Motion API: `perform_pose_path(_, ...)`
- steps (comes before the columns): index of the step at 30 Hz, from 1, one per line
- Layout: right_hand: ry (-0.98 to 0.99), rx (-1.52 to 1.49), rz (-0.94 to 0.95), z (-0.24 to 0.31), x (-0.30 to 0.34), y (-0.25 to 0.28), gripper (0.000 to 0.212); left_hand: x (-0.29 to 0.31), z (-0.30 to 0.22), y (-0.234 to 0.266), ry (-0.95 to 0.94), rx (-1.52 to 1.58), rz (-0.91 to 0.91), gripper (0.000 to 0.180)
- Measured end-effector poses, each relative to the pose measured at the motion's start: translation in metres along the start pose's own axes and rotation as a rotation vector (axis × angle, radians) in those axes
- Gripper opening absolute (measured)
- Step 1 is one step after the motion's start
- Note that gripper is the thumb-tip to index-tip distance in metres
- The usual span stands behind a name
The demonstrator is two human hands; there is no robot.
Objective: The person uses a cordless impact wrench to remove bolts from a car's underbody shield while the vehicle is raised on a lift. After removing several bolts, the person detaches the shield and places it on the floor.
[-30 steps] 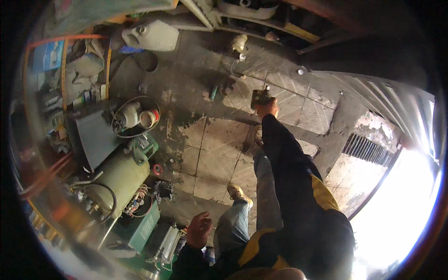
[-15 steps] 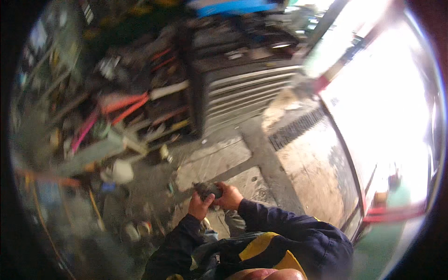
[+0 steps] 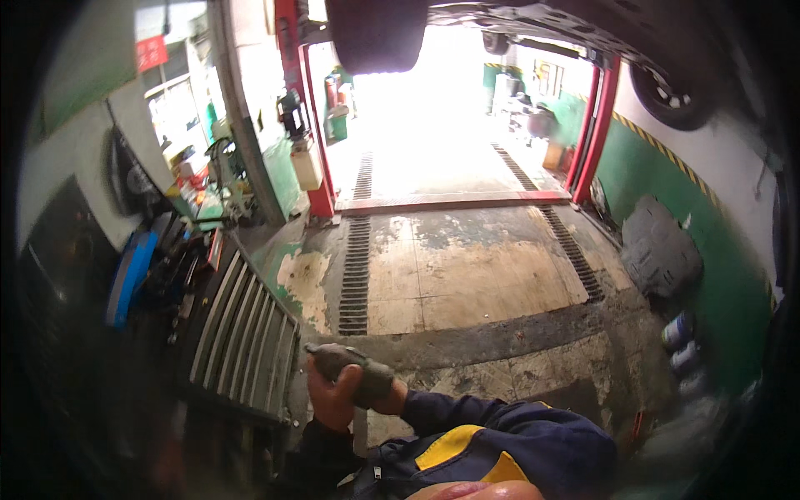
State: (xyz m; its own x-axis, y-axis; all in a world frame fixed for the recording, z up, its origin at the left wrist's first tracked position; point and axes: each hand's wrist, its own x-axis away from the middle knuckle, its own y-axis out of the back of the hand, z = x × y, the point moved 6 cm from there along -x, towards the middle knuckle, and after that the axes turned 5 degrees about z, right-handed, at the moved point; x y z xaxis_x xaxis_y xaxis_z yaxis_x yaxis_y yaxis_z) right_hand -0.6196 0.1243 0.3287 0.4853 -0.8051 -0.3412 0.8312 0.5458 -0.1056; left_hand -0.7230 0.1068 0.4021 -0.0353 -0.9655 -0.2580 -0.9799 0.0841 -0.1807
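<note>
A dark grey, grimy power tool (image 3: 354,371), shaped like an impact wrench with a narrow nose, is held between both hands in front of my body. My left hand (image 3: 332,402) is closed round it near the nose end, thumb up along its side. At its thicker end is my right hand (image 3: 395,398); the tool hides most of those fingers, but the hand appears closed on it. The nose points to the left, toward a tool cabinet (image 3: 242,346) with a stack of drawers.
Dark items and a blue one (image 3: 131,279) lie on the cabinet top. Ahead, red lift posts (image 3: 593,125) and a red floor beam (image 3: 458,202) frame a bright opening. A raised car (image 3: 542,25) hangs overhead. Grates (image 3: 356,275) run along the floor; containers (image 3: 679,333) stand at right.
My view has swung right, from the cluttered shelves to the lift bay and opening. The tool stays in both hands and now lies more lengthwise to view, nose to the left.
</note>
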Motion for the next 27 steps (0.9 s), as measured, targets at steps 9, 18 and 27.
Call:
perform_pose_path(9,0.011,0.17,-0.553,0.101,0.039,0.152,0.032,-0.069,0.027,-0.04,-0.08,-0.462,0.423,0.073)
perform_pose_path(18,0.441,0.458,-1.059,0.193,0.077,0.179,0.041,-0.089,0.1,0.025,0.386,-0.422,0.576,0.077)
perform_pose_path(27,0.599,-0.004,-0.763,0.208,0.009,0.143,0.056,-0.106,0.088,0.126,-0.053,-0.536,0.553,0.073)
